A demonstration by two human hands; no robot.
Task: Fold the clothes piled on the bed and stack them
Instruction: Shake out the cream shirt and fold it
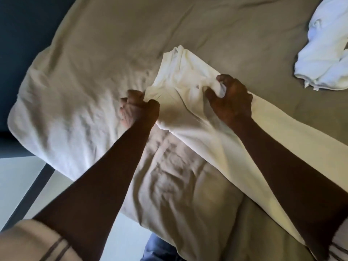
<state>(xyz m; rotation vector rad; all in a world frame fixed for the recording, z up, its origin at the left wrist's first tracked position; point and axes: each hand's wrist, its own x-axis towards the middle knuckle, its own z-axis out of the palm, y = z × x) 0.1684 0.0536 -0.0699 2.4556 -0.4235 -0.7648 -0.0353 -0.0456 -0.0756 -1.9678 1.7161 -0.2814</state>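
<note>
Two hands, left [138, 108] and right [230, 99], grip a cream garment [180, 72] between pillow [62, 102] and white clothes [323, 59].

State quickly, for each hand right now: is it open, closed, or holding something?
Left hand: closed, gripping an edge of the cream garment.
Right hand: closed, gripping a bunch of the same garment.

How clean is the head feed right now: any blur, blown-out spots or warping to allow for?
Head view: motion blur softens the left hand and the near sleeve; both arms read dark, yet it and the right hand plainly grip the garment; the white pile at top right is nearly washed out; the bed edge bows with the wide lens.
</note>
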